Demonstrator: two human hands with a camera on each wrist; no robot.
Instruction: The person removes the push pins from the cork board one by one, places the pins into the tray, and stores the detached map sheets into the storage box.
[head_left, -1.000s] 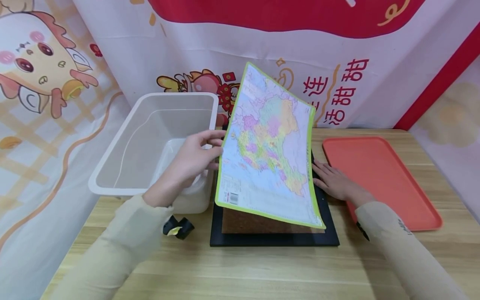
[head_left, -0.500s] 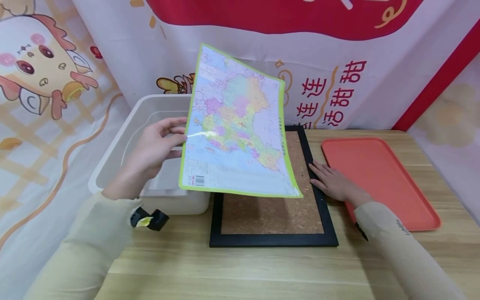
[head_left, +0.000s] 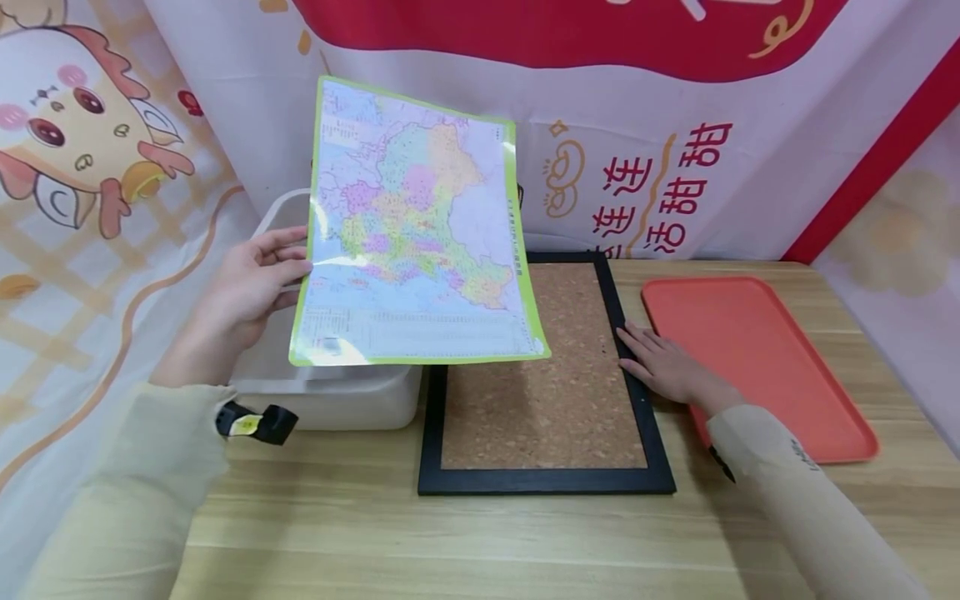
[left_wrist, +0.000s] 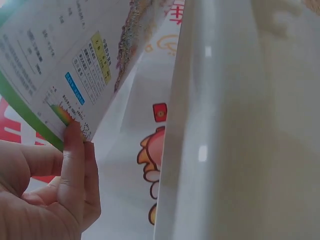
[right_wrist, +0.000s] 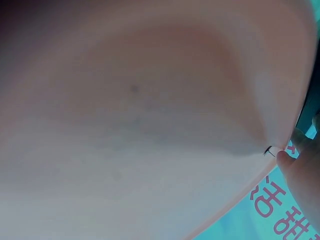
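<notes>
A glossy map sheet (head_left: pixel 420 242) with a green border is raised above the table, tilted, its left edge pinched between the thumb and fingers of my left hand (head_left: pixel 251 287). In the left wrist view, the hand (left_wrist: pixel 62 185) grips the edge of the sheet (left_wrist: pixel 60 60), whose printed back shows there. Below and to the right lies a black frame (head_left: pixel 547 481) with a cork board (head_left: pixel 555 408) inside it; the sheet covers its upper left part. My right hand (head_left: pixel 671 362) rests with straight fingers on the frame's right side.
A white plastic bin (head_left: pixel 360 404) stands at the left, partly behind the sheet. An orange-red tray (head_left: pixel 757 358) lies to the right of the frame. A printed cloth (head_left: pixel 570 100) hangs behind the wooden table (head_left: pixel 480 550).
My left hand has carried the map sheet leftward and up, off the frame and partly over the white bin, uncovering more cork. The right hand has stayed on the frame.
</notes>
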